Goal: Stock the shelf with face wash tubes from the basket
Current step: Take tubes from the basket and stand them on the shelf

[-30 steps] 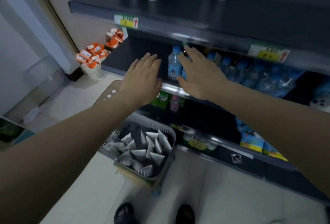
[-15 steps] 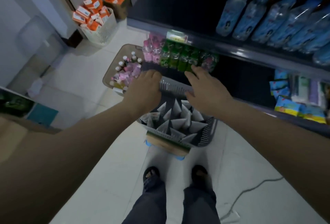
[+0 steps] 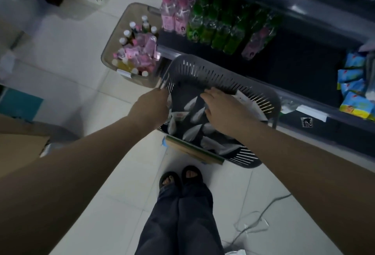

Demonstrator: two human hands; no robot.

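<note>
A dark slotted basket point(image 3: 203, 66) stands on a flat box on the floor, in front of the low dark shelf point(image 3: 304, 68). Several white face wash tubes point(image 3: 194, 131) lie loose inside it. My left hand point(image 3: 154, 104) reaches down inside the basket's left rim, and its fingers are hidden behind the back of the hand. My right hand point(image 3: 221, 108) is over the middle of the basket with its fingers stretched across the tubes and touching them. No tube is lifted.
A tan basket point(image 3: 113, 55) of small bottles sits on the floor to the left. Pink and green bottles point(image 3: 213, 23) line the shelf above, with blue packets point(image 3: 353, 92) at the right. A cable point(image 3: 263, 214) trails on the floor, a cardboard box point(image 3: 20, 147) stands at the left, and my feet point(image 3: 180, 177) are just below the basket.
Both hands dropped from the upper shelf edge to the basket's far rim, then down among the tubes. The view tilted from the shelves down to the floor.
</note>
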